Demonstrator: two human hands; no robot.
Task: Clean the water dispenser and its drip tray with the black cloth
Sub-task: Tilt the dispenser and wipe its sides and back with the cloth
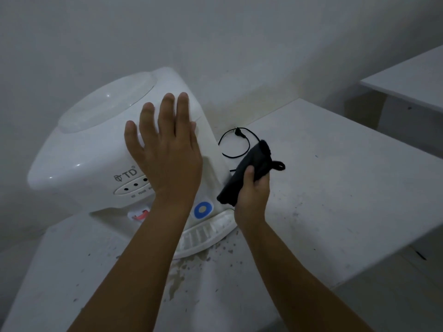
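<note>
Bare grey walls back a speckled white worktop (323, 188), with the dispenser (96, 144) at centre left of the frame and its tray (203, 236) jutting out below. Left hand (165, 149) lies flat on the dispenser's top, fingers (167, 109) straight and spread, holding nothing. Right hand (253, 190) grips the cloth (247, 171) just right of the casing. Smooth plastic likely feels light and slippery, so bracing from above suits; the soft cloth bunches easily in the palm.
</note>
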